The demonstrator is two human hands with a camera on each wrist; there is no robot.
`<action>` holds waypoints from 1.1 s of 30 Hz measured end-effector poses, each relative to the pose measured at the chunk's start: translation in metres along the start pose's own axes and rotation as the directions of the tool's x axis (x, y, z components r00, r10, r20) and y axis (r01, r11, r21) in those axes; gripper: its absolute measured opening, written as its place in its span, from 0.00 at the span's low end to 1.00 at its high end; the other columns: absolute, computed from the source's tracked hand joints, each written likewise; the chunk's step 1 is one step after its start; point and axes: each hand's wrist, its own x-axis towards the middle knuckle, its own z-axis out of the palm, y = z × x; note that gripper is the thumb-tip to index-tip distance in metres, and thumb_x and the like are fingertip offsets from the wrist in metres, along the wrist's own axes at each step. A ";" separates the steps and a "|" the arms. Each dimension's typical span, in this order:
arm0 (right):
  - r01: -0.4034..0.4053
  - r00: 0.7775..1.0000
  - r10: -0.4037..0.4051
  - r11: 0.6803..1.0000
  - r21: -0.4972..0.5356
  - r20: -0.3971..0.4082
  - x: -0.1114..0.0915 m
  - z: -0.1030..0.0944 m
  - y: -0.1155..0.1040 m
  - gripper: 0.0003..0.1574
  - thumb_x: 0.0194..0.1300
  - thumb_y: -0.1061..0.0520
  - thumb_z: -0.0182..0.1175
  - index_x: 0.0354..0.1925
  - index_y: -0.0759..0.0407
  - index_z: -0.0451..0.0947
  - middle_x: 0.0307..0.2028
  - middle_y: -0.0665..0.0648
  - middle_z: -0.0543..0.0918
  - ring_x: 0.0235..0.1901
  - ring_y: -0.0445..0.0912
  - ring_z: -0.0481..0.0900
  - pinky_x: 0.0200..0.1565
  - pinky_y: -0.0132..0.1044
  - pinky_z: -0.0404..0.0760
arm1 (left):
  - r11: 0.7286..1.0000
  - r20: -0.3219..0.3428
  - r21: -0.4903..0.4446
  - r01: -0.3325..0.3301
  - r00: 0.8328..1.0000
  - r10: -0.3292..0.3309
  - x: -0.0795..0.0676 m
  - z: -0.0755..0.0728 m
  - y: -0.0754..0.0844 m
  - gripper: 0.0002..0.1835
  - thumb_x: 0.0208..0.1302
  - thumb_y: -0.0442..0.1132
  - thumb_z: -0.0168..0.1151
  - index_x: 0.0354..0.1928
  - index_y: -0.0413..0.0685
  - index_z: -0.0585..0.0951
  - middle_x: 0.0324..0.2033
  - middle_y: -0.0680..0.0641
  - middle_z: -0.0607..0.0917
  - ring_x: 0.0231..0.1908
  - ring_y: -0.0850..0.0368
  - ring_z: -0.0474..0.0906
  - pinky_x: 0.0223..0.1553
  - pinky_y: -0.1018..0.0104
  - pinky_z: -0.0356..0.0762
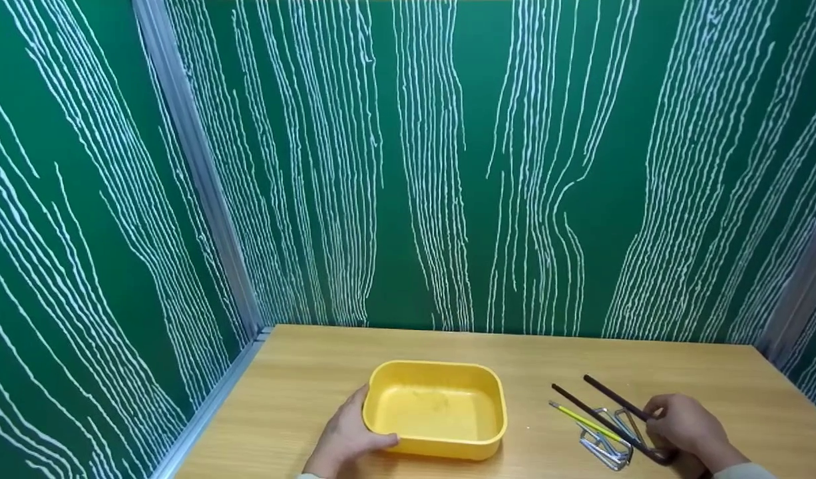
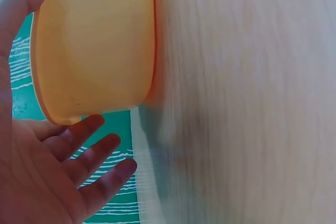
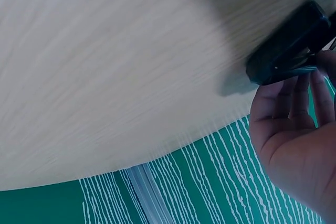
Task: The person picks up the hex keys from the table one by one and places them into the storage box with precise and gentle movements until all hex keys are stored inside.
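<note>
A yellow plastic container (image 1: pixel 441 449) with rounded corners sits on the table. My left hand (image 1: pixel 350 432) holds it by its left end, thumb along the front wall and fingers at the far side; in the left wrist view the left hand (image 2: pixel 47 166) has several fingers spread off the wall. At the right, my right hand (image 1: pixel 689 426) pinches a pair of dark sunglasses (image 1: pixel 617 397), whose two temples point away to the left. The right wrist view shows the sunglasses (image 3: pixel 289 45) against the fingertips. Beneath them lie a yellow pencil (image 1: pixel 574 414) and bent silver wire pieces (image 1: pixel 601 452).
The wooden table (image 1: pixel 301 372) meets a green wall (image 1: pixel 481 233) with white wavy lines at its back. A metal post (image 1: pixel 202 153) stands at the back left corner. A metal rail (image 1: pixel 208 412) runs along the table's left edge.
</note>
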 end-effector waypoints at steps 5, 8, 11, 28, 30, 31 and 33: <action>-0.024 1.000 0.024 0.999 0.021 0.012 0.002 0.000 0.002 0.13 0.50 0.60 0.56 0.38 0.61 0.75 0.21 0.56 0.77 0.19 0.47 0.76 0.22 0.38 0.69 | 0.996 0.010 -0.063 0.057 0.998 -0.057 0.001 0.001 0.002 0.63 0.16 0.59 0.75 0.64 0.55 0.56 0.58 0.51 0.67 0.52 0.56 0.67 0.58 0.49 0.58; -0.021 1.000 0.021 1.000 -0.006 0.011 0.003 -0.001 0.003 0.14 0.50 0.59 0.57 0.39 0.61 0.75 0.20 0.55 0.77 0.19 0.47 0.75 0.23 0.38 0.67 | 0.996 -0.001 -0.057 0.064 0.998 -0.064 0.001 0.001 0.002 0.63 0.16 0.59 0.75 0.64 0.55 0.57 0.59 0.50 0.67 0.52 0.56 0.66 0.59 0.49 0.57; -0.018 1.000 0.018 0.999 -0.042 0.004 0.004 -0.003 0.003 0.16 0.50 0.57 0.57 0.40 0.61 0.75 0.21 0.55 0.77 0.20 0.47 0.74 0.23 0.38 0.65 | 0.997 -0.005 -0.046 0.055 0.998 -0.055 0.002 0.000 0.003 0.63 0.17 0.59 0.75 0.64 0.55 0.57 0.58 0.51 0.67 0.52 0.56 0.67 0.58 0.49 0.58; 0.063 0.989 -0.088 0.977 -0.201 -0.117 -0.004 -0.020 -0.015 0.20 0.47 0.49 0.61 0.41 0.55 0.78 0.32 0.55 0.78 0.29 0.48 0.71 0.26 0.40 0.65 | 0.999 -0.019 -0.034 0.001 1.000 -0.001 0.001 0.000 -0.002 0.61 0.18 0.60 0.74 0.63 0.54 0.58 0.57 0.52 0.70 0.51 0.58 0.68 0.58 0.52 0.60; 0.038 0.994 -0.053 0.986 -0.162 -0.093 -0.006 -0.020 -0.018 0.22 0.49 0.51 0.60 0.44 0.56 0.76 0.33 0.56 0.77 0.30 0.49 0.70 0.27 0.41 0.65 | 0.999 -0.014 -0.042 0.000 1.000 0.000 0.002 0.001 -0.002 0.61 0.18 0.60 0.74 0.63 0.55 0.58 0.57 0.53 0.69 0.51 0.58 0.68 0.58 0.52 0.60; 0.034 0.995 -0.048 0.987 -0.156 -0.086 -0.007 -0.021 -0.020 0.22 0.49 0.52 0.59 0.45 0.56 0.76 0.34 0.57 0.77 0.31 0.49 0.70 0.27 0.41 0.65 | 0.999 -0.010 -0.045 -0.001 1.000 0.001 0.002 0.001 -0.002 0.61 0.18 0.60 0.74 0.63 0.55 0.58 0.57 0.53 0.69 0.51 0.58 0.68 0.58 0.52 0.60; 0.033 0.996 -0.045 0.988 -0.154 -0.079 -0.010 -0.021 -0.025 0.22 0.50 0.54 0.57 0.46 0.56 0.75 0.34 0.56 0.77 0.30 0.49 0.70 0.26 0.40 0.65 | 0.999 -0.007 -0.049 -0.003 1.000 0.002 0.002 0.001 -0.003 0.61 0.18 0.61 0.74 0.63 0.56 0.58 0.56 0.53 0.70 0.51 0.58 0.68 0.58 0.52 0.60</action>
